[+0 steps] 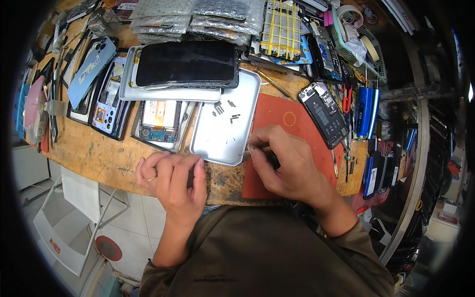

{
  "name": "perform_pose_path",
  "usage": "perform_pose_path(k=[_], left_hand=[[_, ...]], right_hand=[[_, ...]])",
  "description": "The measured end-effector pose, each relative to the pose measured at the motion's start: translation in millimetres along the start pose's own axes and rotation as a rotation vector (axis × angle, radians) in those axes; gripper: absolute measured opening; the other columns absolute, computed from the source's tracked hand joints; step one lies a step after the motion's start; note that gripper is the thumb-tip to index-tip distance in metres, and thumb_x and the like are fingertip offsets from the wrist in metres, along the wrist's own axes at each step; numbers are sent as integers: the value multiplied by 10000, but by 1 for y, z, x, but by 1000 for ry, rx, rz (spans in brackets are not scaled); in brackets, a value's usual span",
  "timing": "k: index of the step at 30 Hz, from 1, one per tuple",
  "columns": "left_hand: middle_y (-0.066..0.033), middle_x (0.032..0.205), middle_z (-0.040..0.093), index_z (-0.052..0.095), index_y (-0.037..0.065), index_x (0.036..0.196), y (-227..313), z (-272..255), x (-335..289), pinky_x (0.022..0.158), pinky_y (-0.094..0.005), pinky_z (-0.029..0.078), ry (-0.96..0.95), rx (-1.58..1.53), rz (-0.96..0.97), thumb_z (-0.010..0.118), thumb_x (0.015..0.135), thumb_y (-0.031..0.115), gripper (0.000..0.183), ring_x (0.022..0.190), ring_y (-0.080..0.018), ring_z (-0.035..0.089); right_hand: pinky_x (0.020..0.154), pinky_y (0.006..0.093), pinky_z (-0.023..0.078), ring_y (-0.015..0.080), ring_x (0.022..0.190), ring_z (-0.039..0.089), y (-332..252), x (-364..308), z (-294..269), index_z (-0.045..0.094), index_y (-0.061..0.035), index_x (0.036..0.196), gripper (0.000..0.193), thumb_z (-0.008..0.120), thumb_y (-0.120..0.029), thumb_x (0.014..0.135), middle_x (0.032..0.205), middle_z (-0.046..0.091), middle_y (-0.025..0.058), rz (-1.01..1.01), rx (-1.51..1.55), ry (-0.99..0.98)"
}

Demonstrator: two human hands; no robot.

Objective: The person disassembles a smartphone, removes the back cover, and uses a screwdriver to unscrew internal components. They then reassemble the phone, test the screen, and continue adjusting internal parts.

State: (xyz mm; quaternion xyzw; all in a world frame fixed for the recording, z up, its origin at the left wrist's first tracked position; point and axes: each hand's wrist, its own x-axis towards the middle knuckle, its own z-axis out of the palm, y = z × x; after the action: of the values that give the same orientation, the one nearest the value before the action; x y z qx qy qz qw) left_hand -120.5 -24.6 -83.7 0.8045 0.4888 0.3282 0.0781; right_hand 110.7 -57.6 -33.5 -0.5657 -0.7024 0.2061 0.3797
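My left hand [175, 180] is raised over the table's front edge, fingers curled and the thumb and index tips together. Anything between those tips is too small to make out. My right hand [287, 158] is closed in a pinch above the red mat [264, 185], by the tray's near right corner. Something slim and dark shows partly inside it, but its kind is hidden. Between and beyond the hands lies a shallow silver tray [208, 138] with several small dark pieces [228, 110]. An opened phone [324, 114] rests on the mat's far right, near a thin yellow ring [289, 119].
A black phone screen [185, 63] lies on another metal tray [168, 94] overlapping the silver one. Opened phones [110, 101] crowd the left, bubble-wrapped packs [161, 15] the back. Screwdrivers and a blue tool [364, 111] stand right. A white folding chair [79, 190] is lower left.
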Motion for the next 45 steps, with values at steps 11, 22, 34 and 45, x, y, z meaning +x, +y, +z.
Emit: perform_pose_path(k=[11, 22, 34, 45], left_hand=[[13, 979, 647, 782, 170, 986, 27, 1, 2, 1138, -537, 303, -161, -211, 51, 870, 834, 152, 176, 1134, -281, 582], [10, 975, 695, 770, 153, 978, 22, -2, -2, 1126, -521, 310, -103, -188, 5, 851, 867, 132, 140, 1149, -283, 603], [49, 943, 723, 810, 176, 945, 32, 4, 0, 1138, -511, 306, -99, -276, 40, 892, 780, 95, 202, 1202, -262, 621], [56, 937, 729, 805, 188, 933, 31, -1, 0, 1161, -517, 288, -131, -342, 23, 887, 769, 96, 205, 1212, -262, 610]], right_hand=[[692, 411, 570, 336, 805, 727, -16, -12, -12, 624, 22, 1142, 263, 728, 84, 910, 945, 691, 157, -21, 55, 74], [720, 367, 604, 284, 840, 764, 8, -7, 8, 636, 21, 1129, 218, 729, 70, 938, 960, 714, 146, -8, 57, 95], [684, 338, 611, 256, 801, 769, -19, -13, -14, 635, 41, 1117, 261, 747, 114, 893, 986, 708, 143, -41, 127, 116], [692, 323, 617, 239, 796, 769, -21, -15, -15, 641, 44, 1102, 259, 749, 124, 880, 981, 713, 139, -42, 158, 128]])
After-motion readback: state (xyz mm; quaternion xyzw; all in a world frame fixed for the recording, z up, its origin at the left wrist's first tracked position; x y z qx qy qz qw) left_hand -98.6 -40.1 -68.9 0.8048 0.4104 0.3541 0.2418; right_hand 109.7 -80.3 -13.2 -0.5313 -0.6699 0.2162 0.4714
